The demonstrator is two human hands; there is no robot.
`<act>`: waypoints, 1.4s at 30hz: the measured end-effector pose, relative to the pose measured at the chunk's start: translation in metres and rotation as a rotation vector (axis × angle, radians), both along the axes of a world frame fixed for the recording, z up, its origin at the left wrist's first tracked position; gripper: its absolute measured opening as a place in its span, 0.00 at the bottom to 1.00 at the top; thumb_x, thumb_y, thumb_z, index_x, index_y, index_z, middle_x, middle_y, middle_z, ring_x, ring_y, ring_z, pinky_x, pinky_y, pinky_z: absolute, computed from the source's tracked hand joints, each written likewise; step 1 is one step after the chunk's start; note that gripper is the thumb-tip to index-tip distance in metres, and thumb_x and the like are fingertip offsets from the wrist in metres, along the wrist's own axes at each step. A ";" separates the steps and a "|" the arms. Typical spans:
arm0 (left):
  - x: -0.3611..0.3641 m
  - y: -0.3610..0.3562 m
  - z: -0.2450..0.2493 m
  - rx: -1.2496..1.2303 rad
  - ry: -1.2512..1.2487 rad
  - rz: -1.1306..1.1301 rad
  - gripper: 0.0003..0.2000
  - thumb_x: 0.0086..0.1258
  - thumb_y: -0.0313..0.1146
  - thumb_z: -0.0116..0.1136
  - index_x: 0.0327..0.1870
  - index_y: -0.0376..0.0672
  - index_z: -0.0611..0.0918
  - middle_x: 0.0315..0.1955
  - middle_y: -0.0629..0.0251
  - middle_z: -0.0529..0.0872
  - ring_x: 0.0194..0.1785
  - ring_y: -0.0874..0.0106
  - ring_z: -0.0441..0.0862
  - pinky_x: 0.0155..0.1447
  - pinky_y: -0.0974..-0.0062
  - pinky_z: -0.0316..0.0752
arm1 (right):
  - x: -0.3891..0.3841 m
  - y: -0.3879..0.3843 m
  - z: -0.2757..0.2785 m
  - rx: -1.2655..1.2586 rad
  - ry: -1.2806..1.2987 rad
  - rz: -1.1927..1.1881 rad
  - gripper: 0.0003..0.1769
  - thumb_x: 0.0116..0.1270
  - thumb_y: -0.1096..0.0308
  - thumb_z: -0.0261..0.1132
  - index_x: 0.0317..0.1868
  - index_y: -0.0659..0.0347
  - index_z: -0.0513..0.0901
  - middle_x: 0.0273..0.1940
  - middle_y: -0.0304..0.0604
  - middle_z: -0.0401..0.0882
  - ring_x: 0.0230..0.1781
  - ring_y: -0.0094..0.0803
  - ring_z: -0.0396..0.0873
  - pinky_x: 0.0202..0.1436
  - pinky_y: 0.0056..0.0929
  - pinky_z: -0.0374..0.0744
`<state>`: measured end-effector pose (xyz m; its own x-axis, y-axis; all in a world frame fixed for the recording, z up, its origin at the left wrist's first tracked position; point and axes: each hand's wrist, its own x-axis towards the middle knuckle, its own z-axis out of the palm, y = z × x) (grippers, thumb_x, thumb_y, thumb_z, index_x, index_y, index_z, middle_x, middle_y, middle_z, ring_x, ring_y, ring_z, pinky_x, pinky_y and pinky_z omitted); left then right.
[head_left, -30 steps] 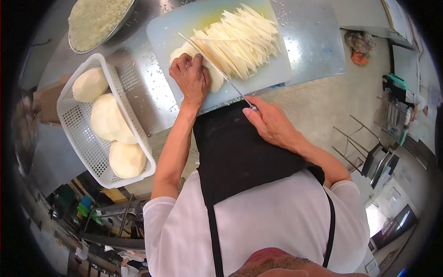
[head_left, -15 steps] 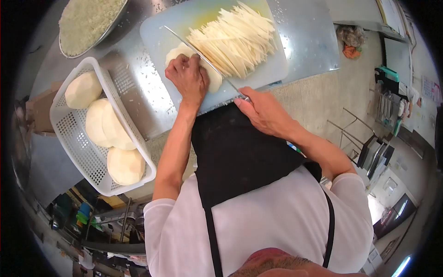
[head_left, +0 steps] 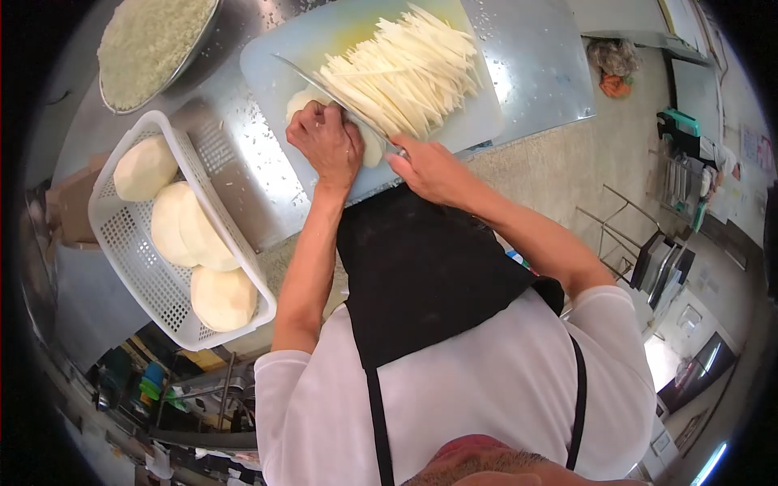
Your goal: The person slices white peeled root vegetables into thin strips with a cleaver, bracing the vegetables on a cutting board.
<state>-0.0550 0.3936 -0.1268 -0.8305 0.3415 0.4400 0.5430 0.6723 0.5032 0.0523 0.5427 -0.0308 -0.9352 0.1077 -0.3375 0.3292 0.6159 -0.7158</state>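
My left hand (head_left: 328,147), fingers curled, presses down on pale slices (head_left: 371,154) of a peeled root vegetable that looks like jicama. The fingers hide much of the slices. In my right hand (head_left: 429,170) is the handle of a knife (head_left: 331,93). Its long blade runs diagonally along the slices' right side, close to my left fingertips, with the tip pointing to the upper left. Right of the blade, a heap of thin cut strips (head_left: 405,73) covers much of the whitish cutting board (head_left: 269,101).
On the left stands a white perforated basket (head_left: 258,279) with several peeled round vegetables (head_left: 223,300). A metal bowl (head_left: 190,61) of finely chopped white bits sits at the upper left. The steel table (head_left: 551,81) has wet scraps on it. Its front edge runs before my black apron (head_left: 429,275).
My right hand has pushed the knife forward and to the left along the slices. My left hand stays on them with little change. The whole view has shifted slightly.
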 end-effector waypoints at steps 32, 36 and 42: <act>-0.003 -0.003 -0.006 0.057 0.012 -0.014 0.19 0.55 0.23 0.59 0.51 0.40 0.77 0.51 0.53 0.74 0.59 0.52 0.67 0.66 0.52 0.60 | 0.005 -0.001 0.037 -0.116 -0.112 0.016 0.19 0.77 0.57 0.62 0.48 0.68 0.79 0.35 0.70 0.83 0.41 0.71 0.81 0.45 0.60 0.78; -0.001 -0.004 -0.005 0.087 0.023 0.008 0.18 0.56 0.21 0.58 0.50 0.40 0.78 0.50 0.53 0.75 0.58 0.52 0.68 0.66 0.52 0.60 | -0.004 -0.002 -0.007 -0.122 -0.013 0.036 0.19 0.78 0.57 0.62 0.49 0.70 0.79 0.36 0.71 0.83 0.42 0.71 0.81 0.47 0.60 0.77; 0.000 -0.005 -0.007 0.083 0.005 -0.001 0.19 0.56 0.21 0.58 0.51 0.39 0.77 0.51 0.52 0.74 0.58 0.52 0.68 0.66 0.51 0.60 | 0.009 0.002 0.074 -0.188 -0.213 0.010 0.20 0.79 0.57 0.61 0.50 0.70 0.78 0.36 0.69 0.83 0.42 0.72 0.80 0.48 0.61 0.76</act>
